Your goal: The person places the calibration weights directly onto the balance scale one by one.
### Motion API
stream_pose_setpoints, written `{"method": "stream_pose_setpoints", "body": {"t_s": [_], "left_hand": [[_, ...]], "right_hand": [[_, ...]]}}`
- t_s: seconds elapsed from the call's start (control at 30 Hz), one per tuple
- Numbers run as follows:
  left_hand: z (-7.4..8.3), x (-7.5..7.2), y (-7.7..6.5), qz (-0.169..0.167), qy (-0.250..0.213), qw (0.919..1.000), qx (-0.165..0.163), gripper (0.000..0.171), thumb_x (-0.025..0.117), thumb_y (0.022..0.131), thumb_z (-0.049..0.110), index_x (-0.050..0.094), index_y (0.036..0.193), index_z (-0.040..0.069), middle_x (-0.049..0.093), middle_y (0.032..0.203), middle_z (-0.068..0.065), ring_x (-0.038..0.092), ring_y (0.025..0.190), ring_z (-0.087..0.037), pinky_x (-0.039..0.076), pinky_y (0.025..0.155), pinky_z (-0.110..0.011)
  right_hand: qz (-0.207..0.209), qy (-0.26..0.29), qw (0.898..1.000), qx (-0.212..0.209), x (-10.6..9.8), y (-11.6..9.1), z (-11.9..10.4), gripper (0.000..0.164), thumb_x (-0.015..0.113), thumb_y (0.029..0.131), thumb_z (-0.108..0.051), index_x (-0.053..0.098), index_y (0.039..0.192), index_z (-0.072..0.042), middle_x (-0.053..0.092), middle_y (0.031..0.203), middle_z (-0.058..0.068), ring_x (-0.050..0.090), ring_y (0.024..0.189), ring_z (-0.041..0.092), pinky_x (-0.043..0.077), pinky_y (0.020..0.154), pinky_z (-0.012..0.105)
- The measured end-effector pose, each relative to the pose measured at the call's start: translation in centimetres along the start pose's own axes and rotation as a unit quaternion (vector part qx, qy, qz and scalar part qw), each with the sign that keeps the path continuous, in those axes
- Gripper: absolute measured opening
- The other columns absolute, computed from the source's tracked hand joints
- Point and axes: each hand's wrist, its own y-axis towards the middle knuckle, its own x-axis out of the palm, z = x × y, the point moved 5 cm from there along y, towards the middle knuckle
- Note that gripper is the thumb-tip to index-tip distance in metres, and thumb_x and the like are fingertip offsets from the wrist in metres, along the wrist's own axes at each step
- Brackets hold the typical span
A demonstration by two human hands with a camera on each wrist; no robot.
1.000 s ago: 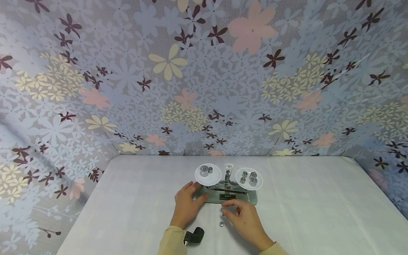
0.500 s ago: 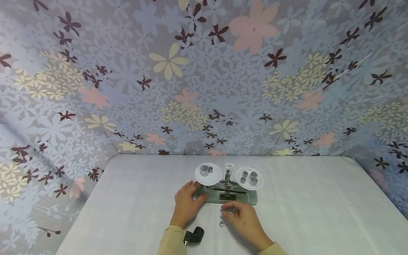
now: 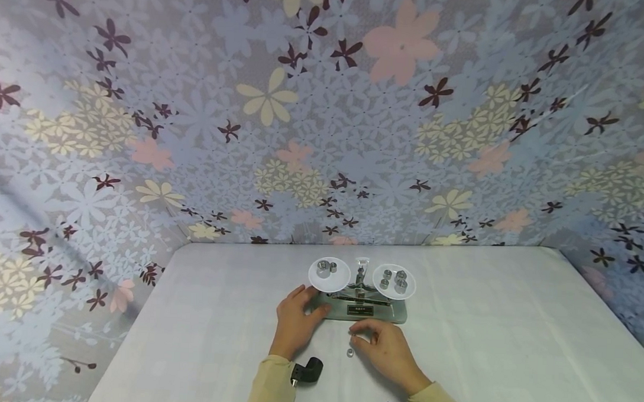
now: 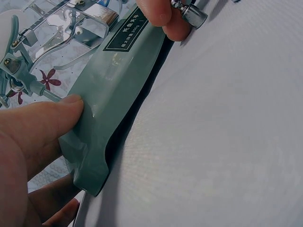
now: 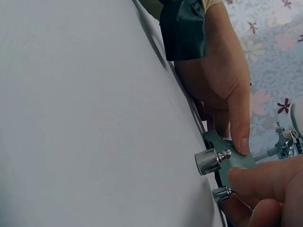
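A green balance scale (image 3: 335, 312) stands on the table; its label plate (image 4: 129, 33) faces the front. My left hand (image 3: 295, 318) grips the left end of its base, thumb on top and fingers curled past the edge in the left wrist view. In front of the base, my right hand (image 3: 386, 350) pinches a small metal weight (image 5: 220, 194) by its knob between thumb and forefinger. Another weight (image 3: 350, 353) stands on the table just below the fingertips. The left pan (image 3: 329, 285) bears two weights, one large and one small. Several weights lie on the right pan (image 3: 389, 293).
A white cloth covers the table (image 3: 217, 315). Its far edge meets a wall of flowered fabric (image 3: 324, 136). Black wrist cameras, such as the left one (image 3: 308, 371), stick out from both sleeves.
My right hand has shifted slightly toward me, its forefinger now just in front of the base's edge. The left hand and the weights on the pans keep their places.
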Motion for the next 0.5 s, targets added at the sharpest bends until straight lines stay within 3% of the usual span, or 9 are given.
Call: {"method": "stream_pose_setpoints", "body": {"t_s": [0.3, 0.5], "left_hand": [[-0.03, 0.06, 0.02, 0.002, 0.000, 1.0000, 0.006, 0.046, 0.073, 0.088, 0.029, 0.068, 0.130, 0.010, 0.067, 0.131, -0.010, 0.048, 0.135, -0.035, 0.025, 0.110, -0.065], [-0.07, 0.11, 0.01, 0.003, -0.002, 1.0000, 0.007, 0.045, 0.073, 0.088, 0.029, 0.068, 0.129, 0.011, 0.068, 0.130, -0.010, 0.048, 0.135, -0.035, 0.024, 0.110, -0.064]], "right_hand": [[0.009, 0.003, 0.999, -0.033, -0.10, 0.03, 0.10, 0.013, 0.082, 0.079, -0.011, 0.077, 0.088, -0.017, 0.047, 0.056, -0.011, 0.039, 0.047, 0.002, 0.031, 0.044, 0.022], [0.007, 0.005, 1.000, -0.030, -0.05, 0.06, 0.21, 0.014, 0.082, 0.079, -0.008, 0.077, 0.086, -0.019, 0.049, 0.059, -0.011, 0.039, 0.048, 0.002, 0.031, 0.045, 0.021]]}}
